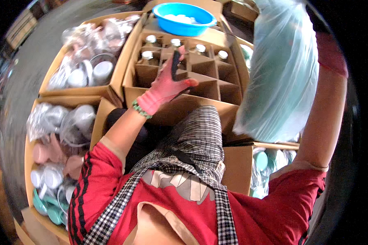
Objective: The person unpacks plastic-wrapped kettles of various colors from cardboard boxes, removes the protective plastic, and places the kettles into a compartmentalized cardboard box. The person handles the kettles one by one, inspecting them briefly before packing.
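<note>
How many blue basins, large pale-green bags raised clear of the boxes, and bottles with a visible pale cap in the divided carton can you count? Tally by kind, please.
Blue basin: 1
Large pale-green bag: 1
Pale-capped bottles: 5 visible; the left hand may hide more
Total: 7

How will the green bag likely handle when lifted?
The bag is probably floppy, as it looks thin and creased. It may be light for its size, since the raised right hand alone seems to hold it. Being shiny, it could slip in the grip.
</note>
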The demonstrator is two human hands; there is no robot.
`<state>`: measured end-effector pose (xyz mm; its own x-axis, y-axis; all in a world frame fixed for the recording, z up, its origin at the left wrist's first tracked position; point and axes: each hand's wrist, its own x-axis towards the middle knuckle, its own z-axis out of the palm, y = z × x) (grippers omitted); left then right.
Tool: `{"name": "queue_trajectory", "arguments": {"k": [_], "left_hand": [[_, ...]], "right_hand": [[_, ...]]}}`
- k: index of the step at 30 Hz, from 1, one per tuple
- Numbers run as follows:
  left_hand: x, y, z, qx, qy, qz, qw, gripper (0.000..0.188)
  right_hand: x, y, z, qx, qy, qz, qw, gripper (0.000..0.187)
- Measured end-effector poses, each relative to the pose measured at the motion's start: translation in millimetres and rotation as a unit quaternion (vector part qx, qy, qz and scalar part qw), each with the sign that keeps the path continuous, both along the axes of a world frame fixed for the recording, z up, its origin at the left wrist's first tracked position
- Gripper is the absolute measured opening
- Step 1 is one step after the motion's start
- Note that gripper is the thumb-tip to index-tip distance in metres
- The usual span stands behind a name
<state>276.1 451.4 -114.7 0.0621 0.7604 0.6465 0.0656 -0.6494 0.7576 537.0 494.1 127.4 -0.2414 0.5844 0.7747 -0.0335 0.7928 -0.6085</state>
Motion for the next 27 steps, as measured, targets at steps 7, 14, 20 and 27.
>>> {"name": "queue_trajectory", "arguments": {"k": [7,14,20,27], "left_hand": [[-98,-58,10,-0.035,-0.177,-0.046,0.983,0.093],[-117,-163,-34,0.015,0.030,0.164,0.986,0.112],[-109,-173,-14,0.125,0.056,0.219,0.966,0.106],[-156,-119,22,-0.187,-0.330,-0.128,0.917,0.083]], "right_hand": [[-110,-33,-31,-0.085,0.018,0.284,0.955,0.028],[-171,-78,-55,-0.183,0.023,0.578,0.795,0.034],[-183,-89,-44,0.237,-0.102,0.263,0.930,0.030],[-206,-109,-72,0.147,0.120,0.172,0.967,0.043]]}}
